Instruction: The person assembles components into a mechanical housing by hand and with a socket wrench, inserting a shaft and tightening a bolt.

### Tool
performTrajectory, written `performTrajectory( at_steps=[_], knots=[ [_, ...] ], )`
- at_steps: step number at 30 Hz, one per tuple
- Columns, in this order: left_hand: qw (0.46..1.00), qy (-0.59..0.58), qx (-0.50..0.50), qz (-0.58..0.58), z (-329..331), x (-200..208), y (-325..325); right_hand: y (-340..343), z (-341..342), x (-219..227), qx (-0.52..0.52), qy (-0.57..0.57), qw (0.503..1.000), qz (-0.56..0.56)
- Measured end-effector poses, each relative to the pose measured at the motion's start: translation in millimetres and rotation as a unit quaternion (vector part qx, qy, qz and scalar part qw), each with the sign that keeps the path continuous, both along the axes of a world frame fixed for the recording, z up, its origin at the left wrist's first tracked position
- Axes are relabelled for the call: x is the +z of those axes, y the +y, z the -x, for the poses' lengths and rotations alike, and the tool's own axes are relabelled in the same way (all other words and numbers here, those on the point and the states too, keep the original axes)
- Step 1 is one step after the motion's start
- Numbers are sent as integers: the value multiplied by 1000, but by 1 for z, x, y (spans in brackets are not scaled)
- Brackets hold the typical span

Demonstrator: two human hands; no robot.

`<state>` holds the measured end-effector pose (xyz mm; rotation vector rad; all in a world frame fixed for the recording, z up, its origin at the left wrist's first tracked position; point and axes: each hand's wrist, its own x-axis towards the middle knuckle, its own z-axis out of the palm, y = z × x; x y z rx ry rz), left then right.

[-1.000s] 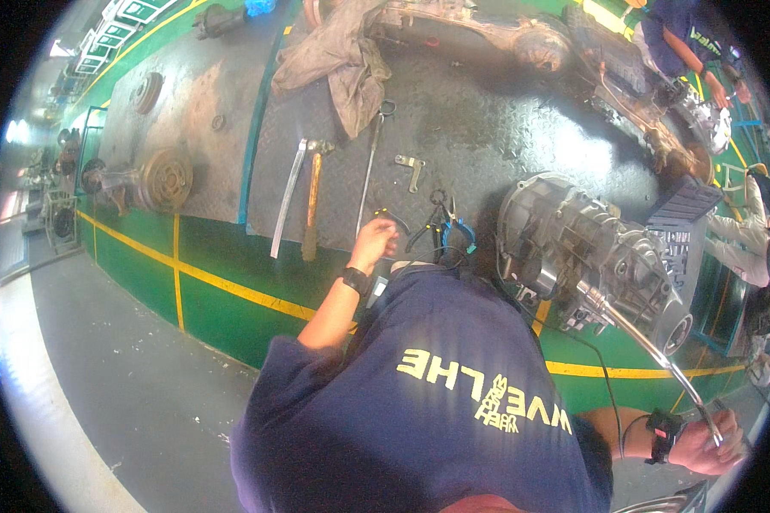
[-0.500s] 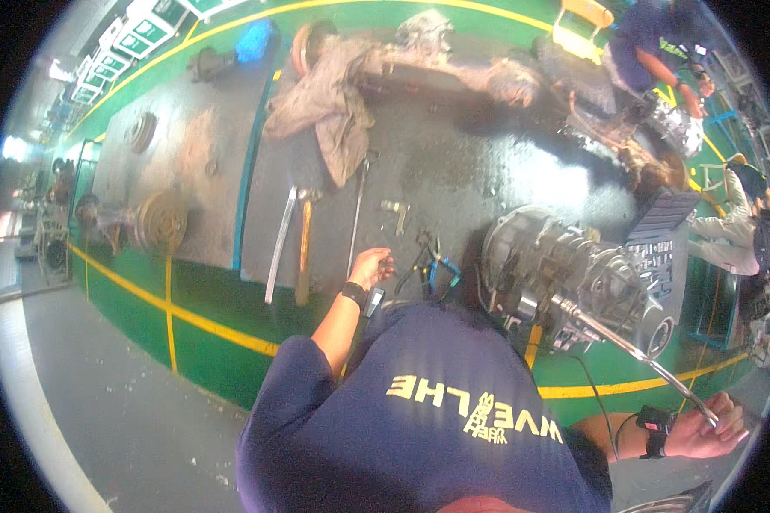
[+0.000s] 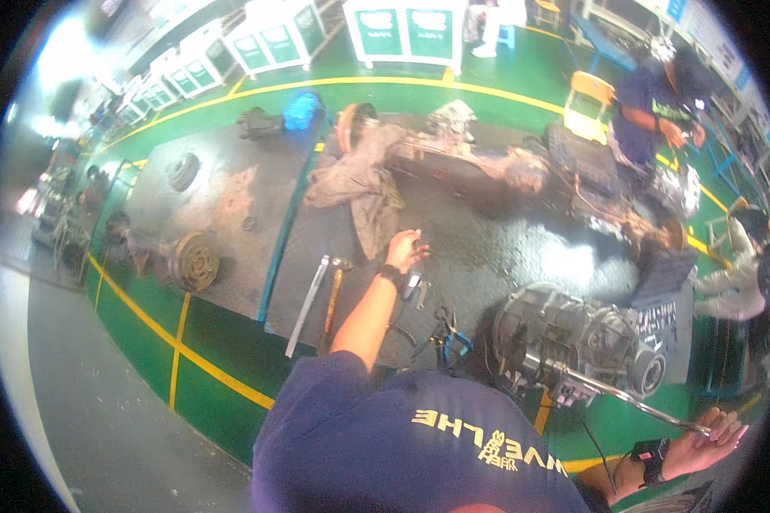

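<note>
A grey metal gearbox [image 3: 565, 333] lies at the table's near right edge. From its near side a long chrome wrench bar [image 3: 629, 395] runs out to the right, and the fingers of my right hand [image 3: 708, 443] close around its far end. My left hand [image 3: 407, 250] is held out over the table with its fingers apart and nothing in them, just right of a crumpled brown cloth [image 3: 372, 184]. Below that hand lie pliers with blue-and-black handles [image 3: 447, 338]. A hammer with a wooden handle [image 3: 332, 299] and a flat metal bar [image 3: 308, 306] lie left of my forearm.
An axle assembly [image 3: 479, 158] stretches across the table's far side. A tool case [image 3: 654, 321] stands behind the gearbox. On the left table sits a rusty brake drum [image 3: 195, 261]. Another person [image 3: 659, 111] works at the far right, near a yellow chair [image 3: 587, 107].
My left hand has reached farther forward over the table, toward the cloth. My right hand stays at the end of the wrench bar. The view has tilted up, showing more of the room.
</note>
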<state>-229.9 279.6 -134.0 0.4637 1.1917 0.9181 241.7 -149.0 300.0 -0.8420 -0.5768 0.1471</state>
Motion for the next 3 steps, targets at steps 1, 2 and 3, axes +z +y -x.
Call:
performTrajectory(
  at_steps=[1,2,3],
  knots=[
    [998,26,53,29,7,11,4,12,-2,-2,-18,-4,1000,11],
    [995,94,5,26,20,16,6,24,-1,-2,-31,-10,999,22],
    [994,99,39,18,52,22,1,41,-1,-4,2,-4,1000,11]
  ],
)
